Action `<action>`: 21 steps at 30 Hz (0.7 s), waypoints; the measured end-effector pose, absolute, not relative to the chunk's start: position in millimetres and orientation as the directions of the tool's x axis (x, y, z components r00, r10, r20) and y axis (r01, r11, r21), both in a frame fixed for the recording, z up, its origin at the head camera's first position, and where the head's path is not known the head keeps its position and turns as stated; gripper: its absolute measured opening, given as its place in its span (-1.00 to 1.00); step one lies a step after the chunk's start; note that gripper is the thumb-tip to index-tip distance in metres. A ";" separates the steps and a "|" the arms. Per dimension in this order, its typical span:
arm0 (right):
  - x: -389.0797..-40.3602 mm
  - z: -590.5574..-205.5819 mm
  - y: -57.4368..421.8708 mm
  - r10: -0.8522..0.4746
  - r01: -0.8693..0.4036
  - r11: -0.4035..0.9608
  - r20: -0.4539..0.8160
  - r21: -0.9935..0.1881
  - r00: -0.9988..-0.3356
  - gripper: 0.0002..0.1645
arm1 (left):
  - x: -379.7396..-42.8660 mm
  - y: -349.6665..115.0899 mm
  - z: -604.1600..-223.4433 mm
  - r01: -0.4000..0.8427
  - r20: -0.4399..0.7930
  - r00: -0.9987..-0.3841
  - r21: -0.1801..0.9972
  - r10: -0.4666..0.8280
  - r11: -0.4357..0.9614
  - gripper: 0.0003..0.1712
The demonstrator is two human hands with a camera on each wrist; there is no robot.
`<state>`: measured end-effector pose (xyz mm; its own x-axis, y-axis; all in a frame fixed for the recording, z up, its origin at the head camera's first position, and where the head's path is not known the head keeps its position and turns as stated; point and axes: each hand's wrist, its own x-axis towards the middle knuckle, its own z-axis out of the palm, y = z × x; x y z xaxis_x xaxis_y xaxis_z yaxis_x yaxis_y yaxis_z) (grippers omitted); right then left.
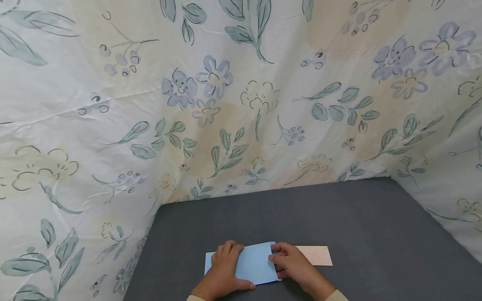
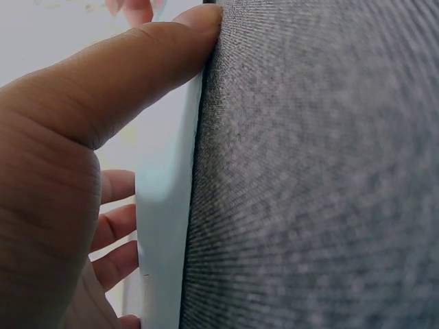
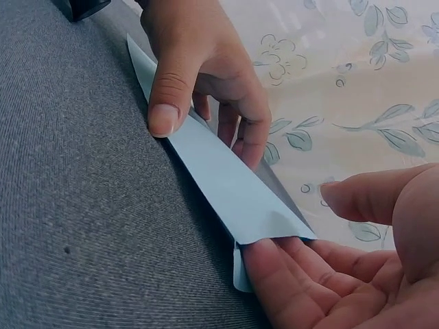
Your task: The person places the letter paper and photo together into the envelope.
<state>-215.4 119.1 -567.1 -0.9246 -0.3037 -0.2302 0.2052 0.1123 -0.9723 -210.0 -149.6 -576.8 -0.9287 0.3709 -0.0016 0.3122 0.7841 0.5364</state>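
Observation:
A light-blue paper envelope (image 1: 256, 264) lies on the dark grey table. My left hand (image 1: 226, 267) spans its left part, thumb at the near edge and fingertips toward the far edge, resting on it. In the left wrist view, the thumb (image 2: 158, 62) lies along the envelope's edge (image 2: 164, 205). At the right end, my right hand (image 1: 293, 265) has its fingers at the envelope's mouth. The right wrist view shows those fingers (image 3: 274, 274) tucked under the upper layer of the envelope (image 3: 219, 178), thumb raised apart; their tips are hidden inside.
A pale pink paper strip (image 1: 318, 256) lies just right of the envelope, partly behind my right hand. The dark grey table (image 1: 339, 221) extends around them. Floral cloth (image 1: 226, 104) hangs behind and along both sides. A dark object (image 3: 89, 7) shows near the left wrist.

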 end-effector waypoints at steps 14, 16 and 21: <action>-203.4 -559.8 128.7 -0.312 0.190 0.071 -0.202 -0.979 -0.928 -0.45 | -206.8 -154.0 -573.6 0.319 -0.008 -0.923 0.547 0.386 0.774 0.22; -201.5 -558.6 130.0 -0.313 0.192 0.053 -0.199 -0.980 -0.929 -0.45 | -206.2 -154.9 -573.1 0.318 -0.010 -0.923 0.544 0.385 0.776 0.23; -197.5 -558.3 127.6 -0.339 0.209 0.036 -0.209 -0.977 -0.917 -0.44 | -205.2 -156.6 -573.8 0.319 -0.014 -0.922 0.538 0.387 0.780 0.22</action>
<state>-197.5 127.6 -558.3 -0.9172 -0.3391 -0.2090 0.2092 0.0364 -0.9772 -205.2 -156.6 -573.8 -0.9221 0.3866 -0.0136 0.3192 0.7803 0.5379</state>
